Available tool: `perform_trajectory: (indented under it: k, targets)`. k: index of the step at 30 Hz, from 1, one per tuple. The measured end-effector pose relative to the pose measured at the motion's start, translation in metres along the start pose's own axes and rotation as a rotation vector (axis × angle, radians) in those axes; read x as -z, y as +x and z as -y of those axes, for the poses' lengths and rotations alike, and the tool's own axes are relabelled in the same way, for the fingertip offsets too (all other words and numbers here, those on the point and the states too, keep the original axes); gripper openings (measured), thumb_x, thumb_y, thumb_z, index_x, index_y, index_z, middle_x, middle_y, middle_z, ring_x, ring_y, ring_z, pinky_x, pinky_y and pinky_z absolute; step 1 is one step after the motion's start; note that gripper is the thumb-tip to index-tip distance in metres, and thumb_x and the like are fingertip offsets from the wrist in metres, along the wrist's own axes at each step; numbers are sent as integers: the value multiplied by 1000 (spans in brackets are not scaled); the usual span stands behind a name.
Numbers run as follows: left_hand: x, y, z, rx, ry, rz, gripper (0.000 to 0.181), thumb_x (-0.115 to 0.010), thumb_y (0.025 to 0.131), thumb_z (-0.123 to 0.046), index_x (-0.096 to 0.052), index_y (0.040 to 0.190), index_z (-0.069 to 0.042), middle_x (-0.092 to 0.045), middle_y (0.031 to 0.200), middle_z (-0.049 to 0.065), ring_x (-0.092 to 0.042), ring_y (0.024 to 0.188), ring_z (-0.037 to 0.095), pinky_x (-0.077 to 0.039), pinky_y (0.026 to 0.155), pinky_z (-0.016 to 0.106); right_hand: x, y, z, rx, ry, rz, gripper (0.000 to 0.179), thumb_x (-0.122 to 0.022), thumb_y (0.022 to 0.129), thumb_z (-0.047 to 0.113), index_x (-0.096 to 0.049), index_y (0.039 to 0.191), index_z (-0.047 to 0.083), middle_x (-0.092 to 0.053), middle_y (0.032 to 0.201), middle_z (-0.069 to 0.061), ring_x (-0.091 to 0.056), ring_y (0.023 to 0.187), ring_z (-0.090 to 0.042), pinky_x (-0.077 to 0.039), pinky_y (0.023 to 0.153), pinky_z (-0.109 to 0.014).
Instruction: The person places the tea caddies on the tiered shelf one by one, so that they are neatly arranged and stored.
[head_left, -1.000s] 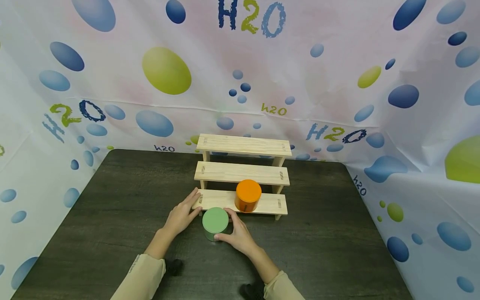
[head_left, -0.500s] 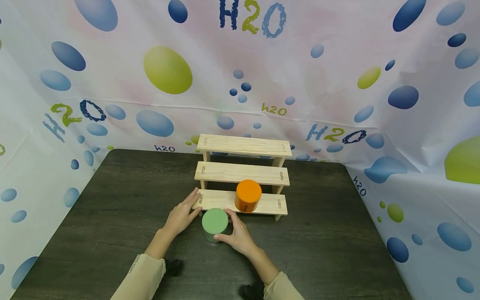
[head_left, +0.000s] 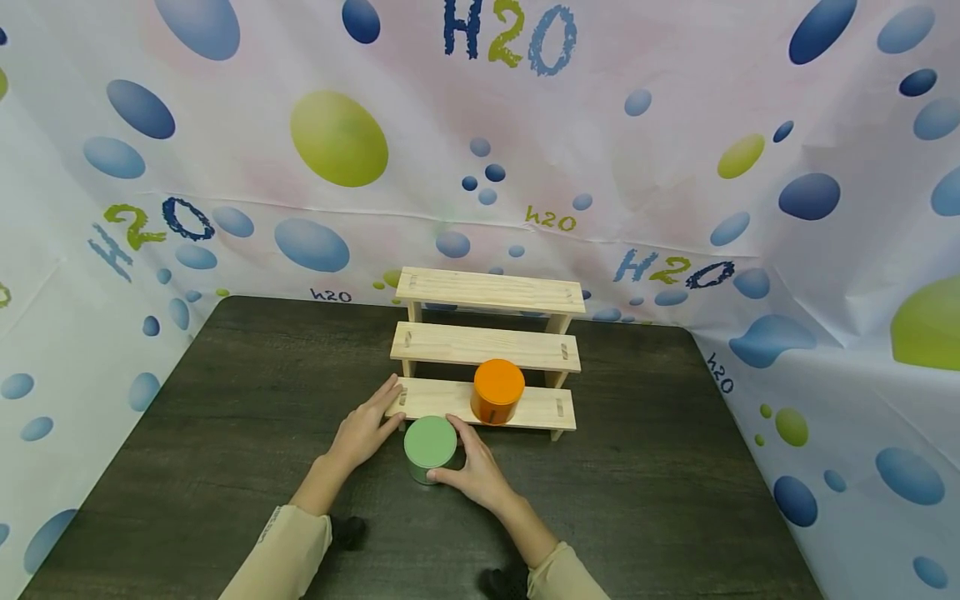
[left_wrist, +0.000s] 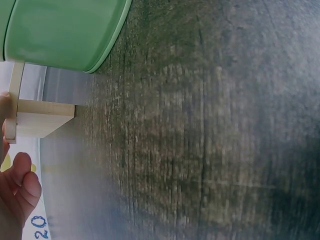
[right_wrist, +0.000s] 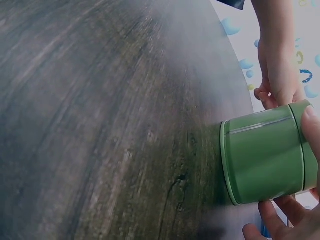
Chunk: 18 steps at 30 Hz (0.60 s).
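Note:
A green lidded canister (head_left: 431,442) is upright at the dark tabletop, in front of the lowest step of a three-tier wooden stand (head_left: 442,402). My right hand (head_left: 480,475) grips it from the right, thumb on the near side and fingers on the far side. The right wrist view shows the green canister (right_wrist: 265,155) with its base down against the table. My left hand (head_left: 363,429) holds the left end of the lowest step, thumb at the front edge and fingers toward the back. In the left wrist view some left fingers (left_wrist: 22,182) are curled below the board.
An orange lidded canister (head_left: 497,392) stands on the lowest step, right of its middle. Two higher steps (head_left: 487,346) rise behind. A patterned cloth (head_left: 420,125) encloses the dark table (head_left: 637,467) at the back and sides.
Both hands have stayed nearly still. The green canister has shifted only very slightly toward me, and the head view has moved a little.

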<state>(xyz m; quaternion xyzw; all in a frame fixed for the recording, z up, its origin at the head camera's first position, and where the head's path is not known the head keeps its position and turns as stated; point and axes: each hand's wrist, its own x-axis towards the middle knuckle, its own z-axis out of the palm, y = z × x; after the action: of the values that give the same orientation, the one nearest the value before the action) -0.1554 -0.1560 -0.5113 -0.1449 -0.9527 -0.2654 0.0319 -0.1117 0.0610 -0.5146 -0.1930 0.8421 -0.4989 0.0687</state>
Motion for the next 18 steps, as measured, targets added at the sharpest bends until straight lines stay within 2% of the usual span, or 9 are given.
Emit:
perform_trajectory:
  k: [7,14,18]
  targets:
    - [0,0,0,-8,-1,-7,55,-60,89,-23,-42,136,-1,-31,145,16,-57,106,34,-50,68,43,-1,1,-3,31,-4,3,79,-76,74,30,-34,137,7,-44,132,-11,-49,107,-23,-41,90,-45]
    - [0,0,-1,-1,1,-6,55,-60,89,-23,-42,136,-1,-31,145,15,-57,105,34,-50,67,42,-1,0,-1,6,5,1,79,-76,74,31,-34,137,8,-43,133,-8,-48,108,-21,-40,91,-43]
    - [0,0,-1,1,2,-4,55,-60,89,-24,-42,136,-2,-31,146,15,-56,107,34,-50,69,44,0,0,3,20,22,-10,78,-77,74,30,-34,137,8,-44,132,-9,-48,112,-22,-39,93,-45]
